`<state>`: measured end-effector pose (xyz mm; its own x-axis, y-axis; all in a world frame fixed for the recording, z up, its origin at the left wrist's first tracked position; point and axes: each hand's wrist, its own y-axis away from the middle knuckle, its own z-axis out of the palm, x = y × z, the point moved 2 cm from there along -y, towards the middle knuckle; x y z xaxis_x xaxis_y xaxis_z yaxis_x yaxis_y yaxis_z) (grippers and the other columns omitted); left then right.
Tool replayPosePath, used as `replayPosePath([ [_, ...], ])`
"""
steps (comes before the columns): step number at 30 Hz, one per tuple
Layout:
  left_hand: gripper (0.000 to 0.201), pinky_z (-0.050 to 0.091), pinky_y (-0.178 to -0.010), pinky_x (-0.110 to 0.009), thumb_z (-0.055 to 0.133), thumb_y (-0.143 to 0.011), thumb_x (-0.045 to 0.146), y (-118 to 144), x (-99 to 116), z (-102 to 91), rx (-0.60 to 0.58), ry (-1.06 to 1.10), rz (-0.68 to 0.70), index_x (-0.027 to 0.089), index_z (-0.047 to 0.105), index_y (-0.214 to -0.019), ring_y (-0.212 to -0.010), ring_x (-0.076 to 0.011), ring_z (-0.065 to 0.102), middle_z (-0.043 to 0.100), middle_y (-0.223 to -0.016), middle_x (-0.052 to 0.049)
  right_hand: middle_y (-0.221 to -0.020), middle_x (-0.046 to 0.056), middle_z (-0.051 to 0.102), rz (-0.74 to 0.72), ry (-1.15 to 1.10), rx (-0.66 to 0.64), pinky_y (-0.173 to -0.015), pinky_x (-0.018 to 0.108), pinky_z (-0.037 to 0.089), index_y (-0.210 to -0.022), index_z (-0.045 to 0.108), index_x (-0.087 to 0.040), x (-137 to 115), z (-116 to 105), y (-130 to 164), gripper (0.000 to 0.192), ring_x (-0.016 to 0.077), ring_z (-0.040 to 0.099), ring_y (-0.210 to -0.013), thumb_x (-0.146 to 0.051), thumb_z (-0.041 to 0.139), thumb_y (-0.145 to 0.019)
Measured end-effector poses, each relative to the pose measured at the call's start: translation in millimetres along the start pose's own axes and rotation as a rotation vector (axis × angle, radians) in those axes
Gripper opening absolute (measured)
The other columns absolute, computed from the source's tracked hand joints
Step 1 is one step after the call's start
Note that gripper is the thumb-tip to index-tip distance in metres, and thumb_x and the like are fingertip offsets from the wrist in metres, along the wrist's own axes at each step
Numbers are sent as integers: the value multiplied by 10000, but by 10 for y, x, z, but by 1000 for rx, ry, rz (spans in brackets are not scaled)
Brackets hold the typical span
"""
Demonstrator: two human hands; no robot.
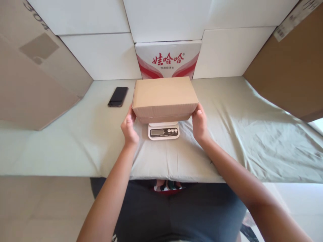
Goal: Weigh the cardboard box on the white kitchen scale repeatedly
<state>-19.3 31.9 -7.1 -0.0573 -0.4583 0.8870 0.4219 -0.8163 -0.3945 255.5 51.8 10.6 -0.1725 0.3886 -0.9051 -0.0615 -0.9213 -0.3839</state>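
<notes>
Between my two hands is a closed brown cardboard box (165,92), on or just above a white digital kitchen scale (163,136); I cannot tell whether it rests there. My left hand (129,126) grips the box's left side near its front corner. At the right front corner, my right hand (200,122) holds the other side, thumb showing and the other fingers partly hidden. The scale's display and buttons stick out in front of the box, while its weighing plate is mostly covered. No digits are readable on the display.
A dark phone (118,96) lies left of the box on the pale green cloth (101,141). White boxes (224,52) and a red-and-white printed carton (168,58) line the back. Big cardboard boxes stand at the left (42,77) and right (292,67). The table's front edge is close to my body.
</notes>
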Motion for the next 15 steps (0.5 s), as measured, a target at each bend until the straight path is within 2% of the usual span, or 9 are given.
replayPosePath([
  [4,815,459,-1260,-484,586,-889,839,37,-28,9,27,-20,-28,207,769,-1370,-1490,-376,591,727,-1457,-165,-1593,-3,645,16,-47,-30,-1393,510,342,-1440,645,-368,-73,140,26,594,312,479,-1601,-707,522,-967],
  [8,871,478,-1226,-486,579,-844,878,-8,49,47,39,-5,-71,208,762,-1370,-1445,-375,626,734,-1437,-163,-1617,-3,619,5,-20,-12,-1374,550,368,-1469,609,-367,-110,241,-22,646,345,469,-1596,-724,551,-934],
  [10,882,475,-1226,-486,538,-842,901,-125,134,91,-15,46,-86,225,760,-1365,-1461,-365,612,721,-1462,-156,-1636,-12,595,-50,-6,-7,-1384,563,345,-1496,578,-370,-140,261,-152,659,352,446,-1610,-714,550,-934],
  [12,856,448,-1254,-494,516,-859,899,-319,205,159,-124,105,-102,241,763,-1347,-1497,-355,579,700,-1498,-148,-1635,-21,589,-121,4,0,-1404,548,310,-1501,569,-372,-151,275,-365,660,346,417,-1632,-712,541,-937],
  [15,773,365,-1318,-496,494,-920,849,-691,188,296,-244,137,-133,253,752,-1339,-1564,-336,509,653,-1563,-130,-1591,-29,622,-190,-24,10,-1420,507,283,-1486,580,-379,-54,314,-764,660,320,392,-1653,-732,529,-930],
])
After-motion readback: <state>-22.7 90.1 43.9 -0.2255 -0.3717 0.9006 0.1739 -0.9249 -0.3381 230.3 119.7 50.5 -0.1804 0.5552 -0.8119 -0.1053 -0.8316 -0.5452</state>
